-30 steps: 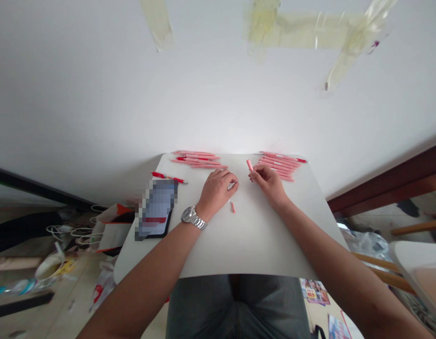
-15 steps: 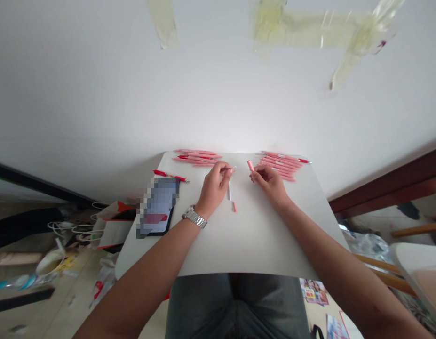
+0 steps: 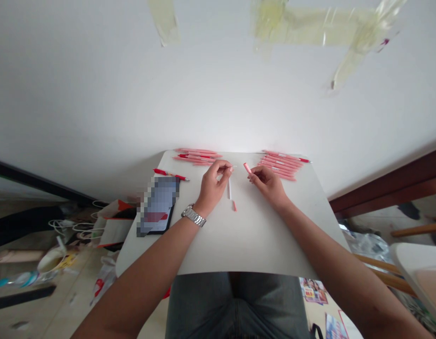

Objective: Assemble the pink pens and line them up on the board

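Note:
My left hand (image 3: 213,185), with a metal watch on the wrist, is pinched on a thin white pen refill (image 3: 229,187) whose free end hangs down toward the white table (image 3: 246,235). My right hand (image 3: 267,181) is closed on a pink pen barrel (image 3: 247,168), its open end pointing up and left toward the refill. A small pink pen part (image 3: 234,205) lies on the table just below the refill. Several pink pens (image 3: 196,157) lie in a pile behind my left hand. Another pile of pink pens (image 3: 281,165) lies behind my right hand.
A red pen (image 3: 170,175) and a dark phone (image 3: 157,205) lie at the table's left side. Bags, cables and clutter (image 3: 80,230) cover the floor to the left. A wooden chair (image 3: 397,273) stands at the right. The white wall is close behind the table.
My left hand lifted from the table and drew the white refill up, then held it near the barrel. My right hand tilted the pink barrel slightly left.

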`<state>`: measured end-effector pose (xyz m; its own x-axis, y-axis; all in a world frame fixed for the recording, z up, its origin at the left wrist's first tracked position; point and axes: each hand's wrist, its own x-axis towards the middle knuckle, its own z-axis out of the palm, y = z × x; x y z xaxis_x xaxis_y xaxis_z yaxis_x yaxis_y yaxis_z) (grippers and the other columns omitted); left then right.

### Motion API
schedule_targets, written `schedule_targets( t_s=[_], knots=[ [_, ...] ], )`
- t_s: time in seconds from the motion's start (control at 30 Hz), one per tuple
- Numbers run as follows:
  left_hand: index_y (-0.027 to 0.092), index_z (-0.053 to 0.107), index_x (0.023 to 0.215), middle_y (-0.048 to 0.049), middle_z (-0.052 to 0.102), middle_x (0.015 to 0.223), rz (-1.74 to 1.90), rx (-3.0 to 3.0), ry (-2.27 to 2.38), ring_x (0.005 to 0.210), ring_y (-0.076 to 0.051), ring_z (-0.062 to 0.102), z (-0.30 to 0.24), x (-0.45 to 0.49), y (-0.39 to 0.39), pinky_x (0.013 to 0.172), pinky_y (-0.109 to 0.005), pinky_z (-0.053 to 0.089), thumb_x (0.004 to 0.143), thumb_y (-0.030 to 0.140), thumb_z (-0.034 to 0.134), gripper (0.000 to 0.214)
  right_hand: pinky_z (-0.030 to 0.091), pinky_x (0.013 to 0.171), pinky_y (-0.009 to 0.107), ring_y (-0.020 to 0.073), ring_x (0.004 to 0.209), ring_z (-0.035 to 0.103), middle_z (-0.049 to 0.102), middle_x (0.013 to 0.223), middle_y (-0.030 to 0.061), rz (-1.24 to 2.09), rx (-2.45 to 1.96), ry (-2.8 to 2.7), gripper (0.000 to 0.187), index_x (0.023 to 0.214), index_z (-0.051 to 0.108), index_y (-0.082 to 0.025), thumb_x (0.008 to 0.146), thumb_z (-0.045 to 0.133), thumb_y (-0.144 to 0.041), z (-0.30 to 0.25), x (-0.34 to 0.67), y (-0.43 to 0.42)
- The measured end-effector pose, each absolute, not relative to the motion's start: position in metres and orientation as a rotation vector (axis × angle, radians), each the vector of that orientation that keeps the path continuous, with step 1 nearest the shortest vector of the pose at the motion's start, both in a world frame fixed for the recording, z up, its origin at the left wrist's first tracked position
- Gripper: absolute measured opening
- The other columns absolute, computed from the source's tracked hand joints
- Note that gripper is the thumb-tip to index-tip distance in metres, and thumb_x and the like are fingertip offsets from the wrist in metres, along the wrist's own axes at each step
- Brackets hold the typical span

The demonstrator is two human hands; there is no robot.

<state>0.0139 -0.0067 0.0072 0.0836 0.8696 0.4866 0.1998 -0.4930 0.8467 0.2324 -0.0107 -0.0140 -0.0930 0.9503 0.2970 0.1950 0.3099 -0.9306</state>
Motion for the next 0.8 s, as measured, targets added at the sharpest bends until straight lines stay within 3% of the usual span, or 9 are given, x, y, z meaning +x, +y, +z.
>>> schedule_targets(
  t_s=[0.2,0.43,0.6,0.8],
  knots=[
    [0.022,0.071,0.106,-0.0082,0.075,0.108,1.473,1.723,1.044,0.102,-0.021,0.073,0.0087,0.0123,-0.0054,0.085,-0.032,0.062,0.102,0.045,0.065,0.024,0.057,0.08,0.036,0.0198,0.084,0.07,0.073,0.091,0.0043,0.895,-1.114,-1.575,0.037,0.103,0.068,-0.023,0.093,0.073,-0.058,-0.0145,0.2321,-0.0131],
    [0.022,0.075,0.11,-0.009,0.076,0.108,1.48,1.642,1.031,0.079,-0.017,0.071,0.0095,0.0127,-0.0068,0.056,-0.025,0.055,0.101,0.046,0.067,0.027,0.059,0.08,0.037,0.0201,0.083,0.07,0.073,0.093,0.0045,0.83,-1.083,-1.663,0.033,0.103,0.069,-0.024,0.097,0.07,-0.056,-0.0112,0.2301,-0.0166],
    [0.022,0.071,0.112,-0.0091,0.077,0.11,1.483,1.608,1.024,0.088,-0.019,0.074,0.0083,0.0136,-0.0067,0.061,-0.025,0.058,0.099,0.046,0.069,0.028,0.059,0.08,0.038,0.0212,0.084,0.07,0.073,0.093,0.0047,0.788,-1.079,-1.701,0.032,0.103,0.069,-0.025,0.097,0.069,-0.056,-0.0106,0.2289,-0.0178],
    [0.021,0.068,0.103,-0.0076,0.075,0.104,1.482,1.613,1.016,0.095,-0.02,0.074,0.0063,0.0149,-0.0048,0.078,-0.03,0.062,0.098,0.048,0.071,0.027,0.058,0.078,0.039,0.0227,0.085,0.071,0.073,0.092,0.0054,0.757,-1.077,-1.728,0.028,0.103,0.07,-0.025,0.098,0.068,-0.053,-0.0073,0.2275,-0.0207]
  ],
)
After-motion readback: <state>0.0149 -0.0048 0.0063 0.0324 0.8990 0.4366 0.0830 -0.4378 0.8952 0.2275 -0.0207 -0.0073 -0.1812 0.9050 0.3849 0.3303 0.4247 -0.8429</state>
